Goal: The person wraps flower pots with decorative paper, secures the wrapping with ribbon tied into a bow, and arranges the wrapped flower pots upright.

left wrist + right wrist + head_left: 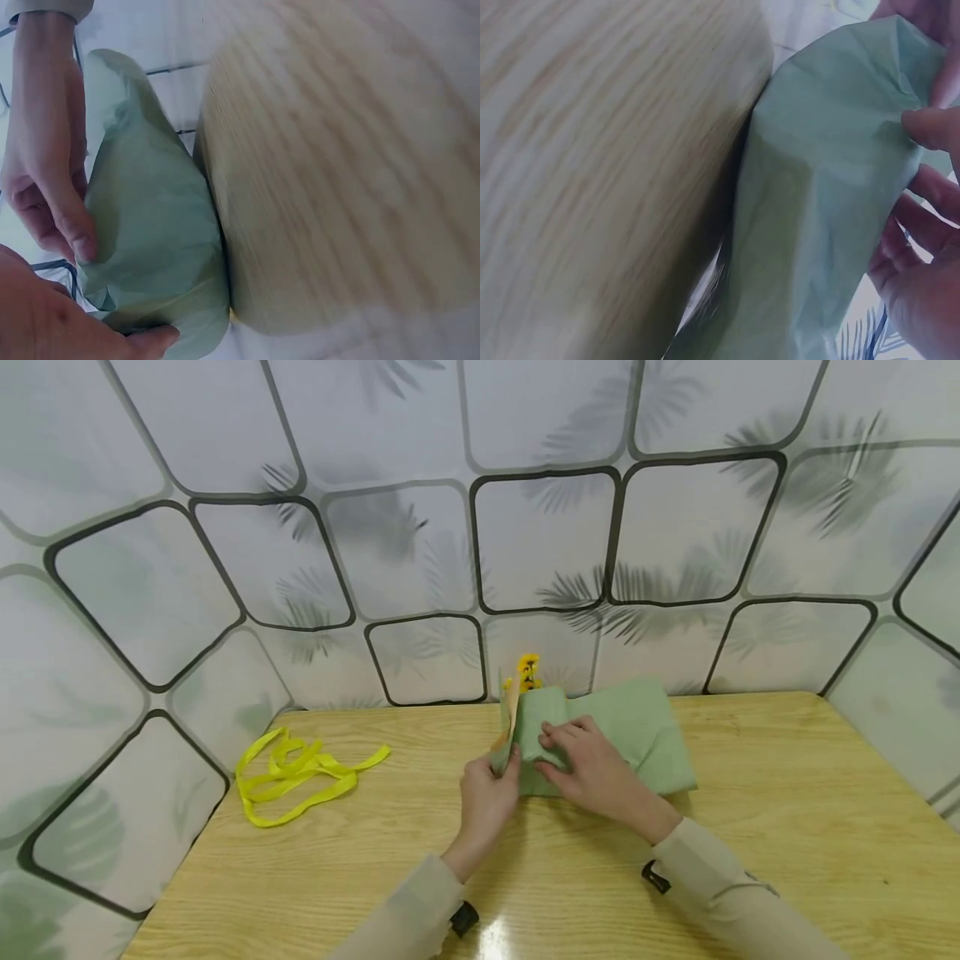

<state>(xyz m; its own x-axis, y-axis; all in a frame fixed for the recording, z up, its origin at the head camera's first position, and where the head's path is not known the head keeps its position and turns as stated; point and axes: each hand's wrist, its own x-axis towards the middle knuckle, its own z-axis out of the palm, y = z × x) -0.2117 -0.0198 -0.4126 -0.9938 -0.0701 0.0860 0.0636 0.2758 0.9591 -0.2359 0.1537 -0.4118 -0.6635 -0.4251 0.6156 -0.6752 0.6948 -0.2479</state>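
Note:
Pale green wrapping paper (637,727) is folded round a small bunch of yellow flowers (528,668), whose heads show above its far end. With thumb and fingers, my left hand (487,785) grips the paper's folded left edge; its thumb (154,339) lies on the paper in the left wrist view. Opposite it, my right hand (592,768) has bent fingers against the folded paper. In the right wrist view the right thumb (930,127) and fingers pinch the paper's side. Stems are hidden inside the wrap.
A loose, tangled yellow ribbon (300,772) lies on the left of the wooden table (360,877). A patterned cloth wall (420,552) with dark outlines and leaf shapes stands behind the table and along both sides. The paper's wide right part spreads across the table.

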